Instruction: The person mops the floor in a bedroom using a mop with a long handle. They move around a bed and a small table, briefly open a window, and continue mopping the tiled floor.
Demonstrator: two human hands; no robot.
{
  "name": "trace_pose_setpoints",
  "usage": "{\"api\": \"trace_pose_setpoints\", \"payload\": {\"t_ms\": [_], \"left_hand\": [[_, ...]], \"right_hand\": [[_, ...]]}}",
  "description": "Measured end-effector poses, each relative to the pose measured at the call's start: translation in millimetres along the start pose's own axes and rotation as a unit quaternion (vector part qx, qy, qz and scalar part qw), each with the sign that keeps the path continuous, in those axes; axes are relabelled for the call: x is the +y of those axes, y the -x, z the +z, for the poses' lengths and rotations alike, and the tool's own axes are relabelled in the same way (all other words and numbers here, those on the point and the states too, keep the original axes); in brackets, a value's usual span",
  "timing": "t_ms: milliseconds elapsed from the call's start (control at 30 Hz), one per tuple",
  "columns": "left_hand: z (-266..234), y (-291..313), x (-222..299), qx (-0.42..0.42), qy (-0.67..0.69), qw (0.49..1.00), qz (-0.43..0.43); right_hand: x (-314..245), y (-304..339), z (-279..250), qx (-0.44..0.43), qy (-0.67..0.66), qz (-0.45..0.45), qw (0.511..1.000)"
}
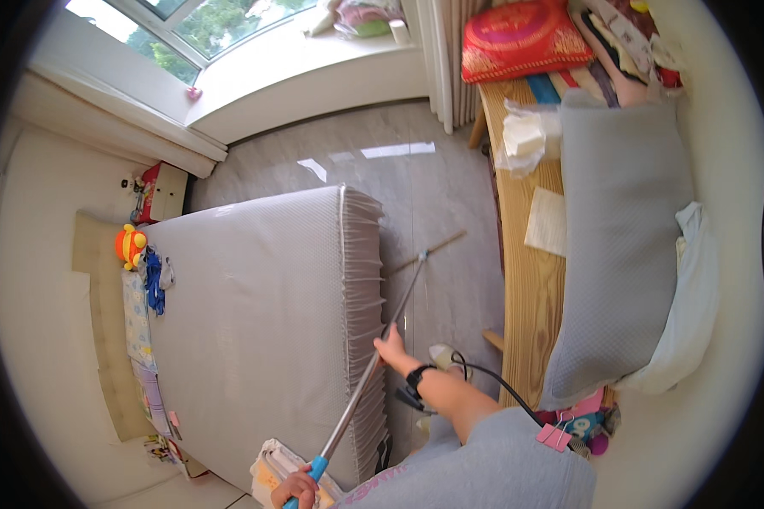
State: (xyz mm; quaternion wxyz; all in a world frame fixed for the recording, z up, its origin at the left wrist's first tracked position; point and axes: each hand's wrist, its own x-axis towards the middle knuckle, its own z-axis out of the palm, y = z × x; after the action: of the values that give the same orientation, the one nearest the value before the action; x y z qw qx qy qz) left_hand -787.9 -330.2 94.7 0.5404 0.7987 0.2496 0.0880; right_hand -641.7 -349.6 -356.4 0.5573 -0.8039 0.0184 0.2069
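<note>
Both my hands grip a long-handled flat mop (348, 416), which has a metal pole and a blue grip at its upper end. My left hand (295, 489) is closed round the blue grip, low in the view beside the bed corner. Farther down the pole, my right hand (390, 348) wraps round the metal; a black band circles that wrist. The narrow mop head (446, 243) lies on the grey floor (437, 293), between the bed and the wooden table. Its left end reaches close to the bed's skirt.
The grey-covered bed (255, 280) stands left, with an orange plush toy (130, 246) at its headboard. On the right, a wooden table (530, 314) bears a grey mat (624, 246), a plastic bag (526, 136) and a red cushion (526, 38). A black cable (501, 380) hangs near my right arm.
</note>
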Motion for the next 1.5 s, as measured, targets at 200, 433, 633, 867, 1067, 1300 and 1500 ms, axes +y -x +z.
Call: {"api": "trace_pose_setpoints", "payload": {"t_ms": [200, 433, 633, 867, 1067, 1300, 1500], "left_hand": [[-20.7, 42.6, 26.7, 0.050, 0.029, 0.991, -0.119], [-36.6, 63.1, 0.8, 0.146, 0.196, 0.969, 0.026], [-5.1, 25.5, -47.8, 0.079, 0.105, 0.990, -0.059], [-21.5, 11.1, 5.9, -0.004, 0.099, 0.995, 0.003], [-27.2, 39.1, 43.8, 0.160, 0.150, 0.971, -0.097], [-26.7, 20.4, 23.9, 0.127, 0.179, 0.975, 0.046], [12.0, -39.2, -17.8, 0.100, 0.266, 0.953, 0.108]], "right_hand": [[-52.9, 69.9, -44.4, -0.201, -0.188, 0.318, 0.907], [-70.2, 69.0, -38.8, -0.186, -0.151, 0.275, 0.931], [-8.6, -20.9, -38.2, -0.027, -0.215, 0.196, 0.956], [-12.3, 56.5, -34.3, -0.044, -0.330, 0.289, 0.897], [-52.1, 102.2, -31.4, -0.130, -0.278, 0.360, 0.881], [-52.8, 46.5, -29.9, -0.072, -0.273, 0.245, 0.928], [-49.2, -25.4, -91.6, -0.123, 0.033, 0.055, 0.990]]}}
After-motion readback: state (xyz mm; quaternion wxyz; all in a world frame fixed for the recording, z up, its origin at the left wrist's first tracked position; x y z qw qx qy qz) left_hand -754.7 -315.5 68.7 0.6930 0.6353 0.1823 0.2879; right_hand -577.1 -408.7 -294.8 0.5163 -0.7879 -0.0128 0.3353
